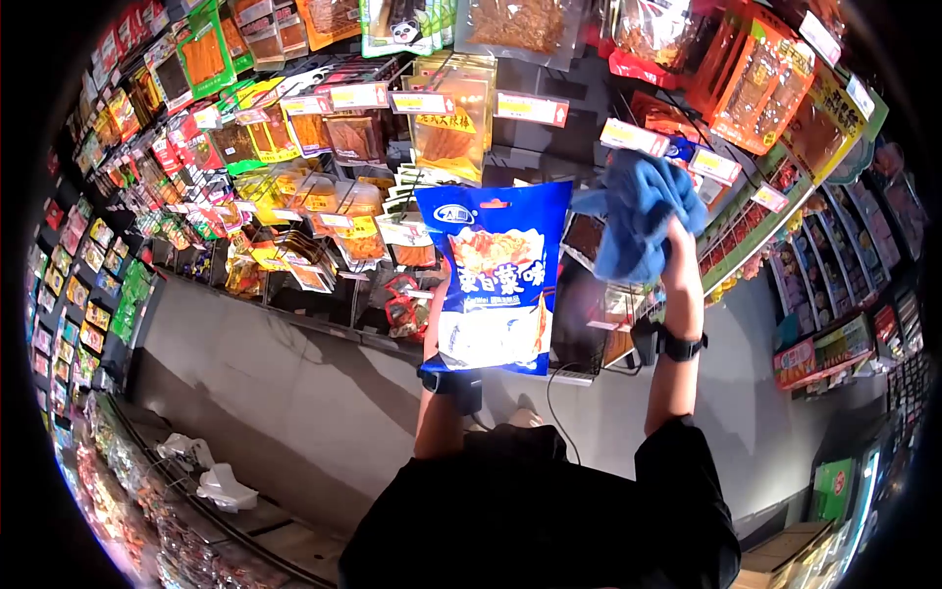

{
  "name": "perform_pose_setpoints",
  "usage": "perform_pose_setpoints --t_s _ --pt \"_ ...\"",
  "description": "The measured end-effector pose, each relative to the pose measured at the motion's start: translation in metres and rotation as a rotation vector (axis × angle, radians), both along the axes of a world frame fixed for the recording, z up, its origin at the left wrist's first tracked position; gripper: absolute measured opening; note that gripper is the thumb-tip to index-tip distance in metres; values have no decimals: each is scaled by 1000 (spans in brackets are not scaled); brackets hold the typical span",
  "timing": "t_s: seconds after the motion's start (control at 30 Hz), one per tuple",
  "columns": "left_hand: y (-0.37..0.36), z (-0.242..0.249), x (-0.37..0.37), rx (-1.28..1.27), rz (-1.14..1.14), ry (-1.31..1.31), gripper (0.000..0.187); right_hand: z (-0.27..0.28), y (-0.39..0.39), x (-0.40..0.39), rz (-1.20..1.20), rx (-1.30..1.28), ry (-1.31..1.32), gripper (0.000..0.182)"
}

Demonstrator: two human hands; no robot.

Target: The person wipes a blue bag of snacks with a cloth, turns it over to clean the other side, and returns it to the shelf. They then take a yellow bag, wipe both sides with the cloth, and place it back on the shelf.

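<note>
A blue and white snack bag point(497, 280) is held upright in front of the shelf rack by my left hand point(436, 309), which is mostly hidden behind the bag's left edge. My right hand point(677, 245) is closed on a crumpled blue cloth point(640, 216), to the right of the bag and near the price tags. The cloth covers most of the fingers. Behind the bag, hooks carry yellow packets point(449, 128) and other hanging snacks. Dark straps with devices sit on both wrists.
Hanging snack packets point(206, 59) fill the racks ahead and to the left. More shelves point(834, 255) stand at the right. White plastic bags point(226, 488) lie at the lower left. A dark cable point(559, 417) runs beside my body above the grey floor point(294, 383).
</note>
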State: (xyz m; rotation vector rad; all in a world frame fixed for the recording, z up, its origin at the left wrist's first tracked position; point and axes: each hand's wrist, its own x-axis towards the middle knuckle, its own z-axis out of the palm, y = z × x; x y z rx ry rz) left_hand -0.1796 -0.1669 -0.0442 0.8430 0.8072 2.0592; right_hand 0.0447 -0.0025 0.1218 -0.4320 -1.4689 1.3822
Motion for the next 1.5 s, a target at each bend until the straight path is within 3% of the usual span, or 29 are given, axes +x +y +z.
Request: perform_pose_setpoints --t_s 0.13,0.17,0.2,0.23,0.27,0.3,0.33,0.37,0.47,0.53,0.6,0.63,0.67,0.73,0.77,0.8,0.87,0.93,1.0,1.1,1.17,1.23,1.3,1.4,1.5 --pt "-11 41 20 137 -67 -210 44 -29 -67 34 -29 84 -370 51" --pt "-5 53 16 130 -286 -400 44 -36 -78 37 24 121 -490 56" --pt "0 55 16 125 -348 -427 42 -41 -81 24 37 242 -546 61" --pt "11 43 15 118 -321 -242 41 -47 -85 11 44 366 -593 66" --pt "29 25 14 121 -275 -49 40 -51 -88 3 64 405 -592 68" --pt "27 55 18 133 -247 72 39 -53 -87 -4 86 405 -564 69" --pt "6 84 28 -58 -250 70 39 -54 -85 -9 103 375 -529 71" --pt "6 77 27 -56 -287 22 39 -51 -82 -13 121 329 -491 72" --pt "3 106 32 -85 -231 224 40 -10 -83 -24 103 77 -462 67" --pt "10 84 27 -148 -186 211 39 3 -70 -35 111 50 -380 64" --pt "16 65 26 34 -265 -2 38 9 -57 -45 141 161 -294 61" --pt "12 67 26 -52 -239 -6 39 14 -53 -50 156 229 -269 58" --pt "17 52 22 55 -283 -93 41 21 -59 -52 209 153 -268 57" --pt "-2 94 30 -30 -266 -40 42 13 -59 -53 144 271 -341 57" --pt "5 77 26 11 -183 -1 41 6 -59 -53 155 282 -305 57" --pt "3 77 25 30 -177 -23 41 -2 -53 -53 108 391 -421 57" --pt "1 81 24 66 -174 -62 40 -2 -56 -47 140 350 -550 58" --pt "-1 84 21 -58 -161 -99 40 -11 -54 -42 59 544 -539 60" --pt "-13 95 23 160 -112 111 39 -10 -61 -34 162 472 -557 61" --pt "-14 95 25 27 -175 12 41 -2 -62 -32 154 702 -596 67" --pt "-15 93 26 -3 -213 -69 42 2 -59 -35 154 665 -573 67" --pt "-16 89 26 -40 -224 -84 43 4 -54 -42 140 397 -529 67" --pt "-17 88 29 -9 -237 -133 44 5 -50 -43 160 338 -525 63" --pt "-16 87 26 -13 -211 -176 43 7 -59 -36 177 435 -530 63" --pt "-16 72 19 -34 -239 -225 41 17 -68 -25 179 726 -581 69"
